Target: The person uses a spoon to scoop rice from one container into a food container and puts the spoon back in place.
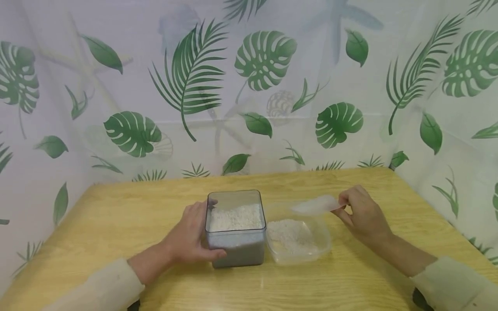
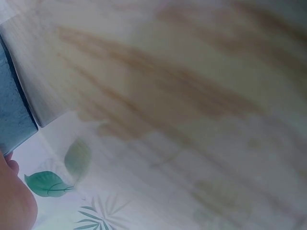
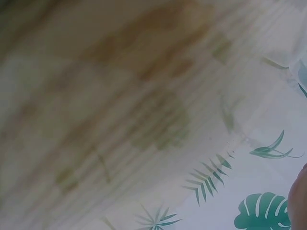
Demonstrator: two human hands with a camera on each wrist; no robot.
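- wooden table (image 1: 116,216), leaf-print curtain (image 1: 194,86) far behind;
- left hand (image 1: 190,239) grasps the grey tub (image 1: 236,242) of rice;
- right hand (image 1: 363,216) pinches a clear scoop (image 1: 315,205) over the clear tub (image 1: 297,244), just right

Grey container (image 1: 235,242), yellow wood-grain table (image 1: 116,216), seemingly green-leaf-patterned white curtain (image 1: 249,86).

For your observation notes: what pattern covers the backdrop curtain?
Green tropical leaves on the white curtain; the head view shows it best.

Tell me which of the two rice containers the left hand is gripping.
The grey-tinted square container. The left hand wraps its side. The other, a clear shallow container, sits to its right, under the scoop held by the right hand.
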